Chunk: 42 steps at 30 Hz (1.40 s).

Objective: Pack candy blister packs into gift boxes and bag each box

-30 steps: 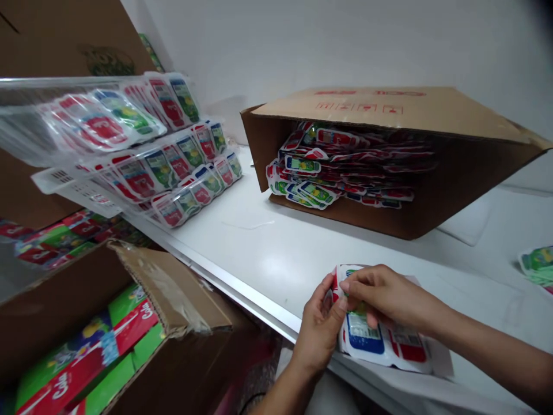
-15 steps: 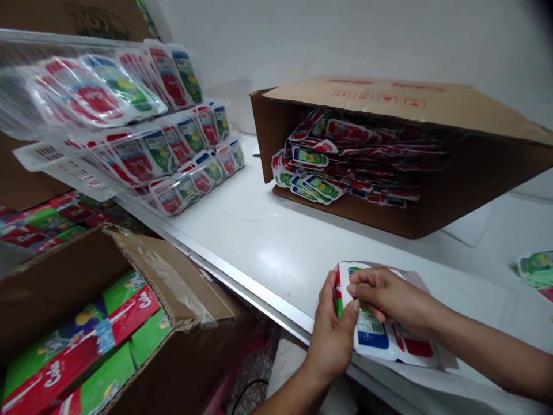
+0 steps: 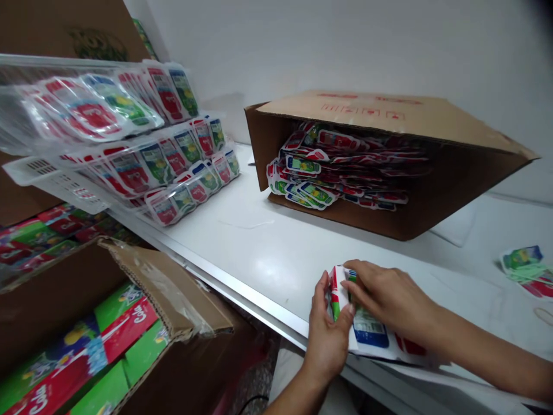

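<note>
A flat stack of printed packet labels (image 3: pixel 370 333), white with blue, red and green panels, lies at the near edge of the white table (image 3: pixel 268 248). My left hand (image 3: pixel 328 334) grips the stack's left end, thumb along its edge. My right hand (image 3: pixel 386 300) lies on top, fingers pinching the upper corner. The stack's right part is hidden under my right hand.
A cardboard box (image 3: pixel 389 161) on its side holds several stacks of the same labels. Clear trays of packed labels (image 3: pixel 142 150) lean at the left. An open carton of green and red boxes (image 3: pixel 112 346) stands below left. More labels (image 3: pixel 525 265) lie far right.
My hands have shifted slightly left and lower on the stack, pressing it flatter on the table. The view has tilted a little.
</note>
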Tool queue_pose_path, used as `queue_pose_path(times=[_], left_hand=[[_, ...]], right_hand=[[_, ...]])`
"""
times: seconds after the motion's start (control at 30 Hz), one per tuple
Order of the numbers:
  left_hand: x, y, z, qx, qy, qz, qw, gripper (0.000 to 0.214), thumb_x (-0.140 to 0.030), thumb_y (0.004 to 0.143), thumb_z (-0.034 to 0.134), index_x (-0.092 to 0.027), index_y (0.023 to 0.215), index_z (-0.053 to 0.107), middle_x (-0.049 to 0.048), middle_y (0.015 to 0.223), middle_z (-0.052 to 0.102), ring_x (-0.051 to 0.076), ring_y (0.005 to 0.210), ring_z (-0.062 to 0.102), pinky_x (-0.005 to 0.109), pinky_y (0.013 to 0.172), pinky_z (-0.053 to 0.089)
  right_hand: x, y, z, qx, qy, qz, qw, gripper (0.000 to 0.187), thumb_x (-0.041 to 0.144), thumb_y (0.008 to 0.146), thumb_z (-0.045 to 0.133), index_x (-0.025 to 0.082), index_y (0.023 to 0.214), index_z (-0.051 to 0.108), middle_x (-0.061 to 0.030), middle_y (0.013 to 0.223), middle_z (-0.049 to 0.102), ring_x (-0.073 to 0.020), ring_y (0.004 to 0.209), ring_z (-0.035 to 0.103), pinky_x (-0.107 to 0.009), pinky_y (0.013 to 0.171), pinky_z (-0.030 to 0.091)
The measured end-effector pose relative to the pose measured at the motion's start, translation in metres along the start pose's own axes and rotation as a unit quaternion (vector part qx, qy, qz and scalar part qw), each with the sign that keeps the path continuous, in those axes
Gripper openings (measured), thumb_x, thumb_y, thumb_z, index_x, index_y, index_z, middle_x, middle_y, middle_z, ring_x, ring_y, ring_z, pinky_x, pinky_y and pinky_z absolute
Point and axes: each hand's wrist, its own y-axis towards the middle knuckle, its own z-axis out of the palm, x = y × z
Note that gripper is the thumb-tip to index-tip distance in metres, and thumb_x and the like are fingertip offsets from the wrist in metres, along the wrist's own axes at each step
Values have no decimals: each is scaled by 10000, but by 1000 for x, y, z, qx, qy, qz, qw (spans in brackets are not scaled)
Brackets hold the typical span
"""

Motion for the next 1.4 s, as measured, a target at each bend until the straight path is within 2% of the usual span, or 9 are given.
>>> queue_pose_path(times=[0.2, 0.43, 0.57, 0.7, 0.8, 0.9, 1.07, 1.23, 1.4], left_hand=[[-1, 2, -10, -1, 207, 139, 968, 457, -291, 881, 600, -288, 1336, 549, 61, 1528, 384, 292, 1425, 303, 486, 1172, 255], [-26, 13, -17, 69, 465, 273, 839, 389, -247, 898, 537, -290, 1277, 609, 74, 1465, 477, 357, 1377, 371, 578, 1091, 368], [-25, 17, -16, 61, 546, 322, 771, 360, -216, 912, 504, -207, 1255, 609, 131, 1419, 510, 351, 1344, 410, 560, 1041, 449], [-19, 20, -15, 53, 551, 360, 751, 337, -181, 917, 494, -157, 1243, 578, 168, 1367, 488, 313, 1328, 403, 480, 1012, 493], [-21, 20, -13, 65, 523, 365, 768, 301, -141, 912, 492, -173, 1201, 568, 151, 1294, 485, 268, 1244, 456, 415, 963, 516], [-25, 20, -9, 80, 504, 374, 774, 205, -104, 907, 475, -178, 1055, 596, 122, 1119, 534, 242, 1071, 519, 393, 865, 528], [-30, 21, -4, 116, 499, 394, 764, 174, -75, 905, 456, -176, 883, 596, 86, 892, 573, 223, 869, 522, 363, 722, 508], [-40, 21, -9, 163, 486, 389, 765, 171, -96, 916, 475, -158, 977, 622, 103, 920, 603, 225, 895, 535, 402, 800, 515], [-48, 18, -23, 218, 449, 366, 785, 291, -101, 907, 515, -191, 1175, 584, 109, 1098, 630, 232, 1085, 545, 411, 954, 492]], right_hand=[[-27, -18, 6, -13, -11, -106, 994, 294, 324, 957, 410, 209, 1119, 627, -129, 1133, 642, -269, 981, 630, -409, 808, 508], [-23, -20, 11, -15, 47, -130, 990, 330, 289, 960, 406, 162, 1178, 619, -158, 1165, 640, -276, 1041, 618, -443, 881, 515], [-49, -38, -10, -135, 142, -47, 979, 317, 364, 955, 437, 210, 1160, 624, -101, 1125, 661, -222, 966, 628, -370, 847, 517], [-85, -67, -6, -209, 321, 183, 905, 387, 548, 852, 568, 211, 1035, 623, -32, 840, 644, -142, 625, 549, -268, 551, 455], [-90, -75, 20, -108, 500, 236, 826, 485, 608, 783, 626, 207, 1046, 559, 8, 803, 577, -89, 517, 461, -223, 446, 353], [-77, -67, 42, -96, 579, 237, 774, 503, 582, 730, 700, 224, 1016, 493, 30, 835, 516, -86, 551, 492, -212, 460, 366], [-64, -54, 50, -141, 506, 218, 823, 434, 514, 743, 710, 238, 968, 461, 59, 777, 432, -95, 577, 484, -232, 521, 417], [-70, -68, 46, -130, 403, 146, 894, 278, 477, 891, 545, 236, 1030, 539, 1, 859, 549, -150, 746, 551, -279, 676, 456], [-93, -83, 28, -83, 426, 109, 894, 337, 500, 937, 457, 229, 1084, 593, -60, 1017, 621, -195, 901, 581, -308, 751, 478]])
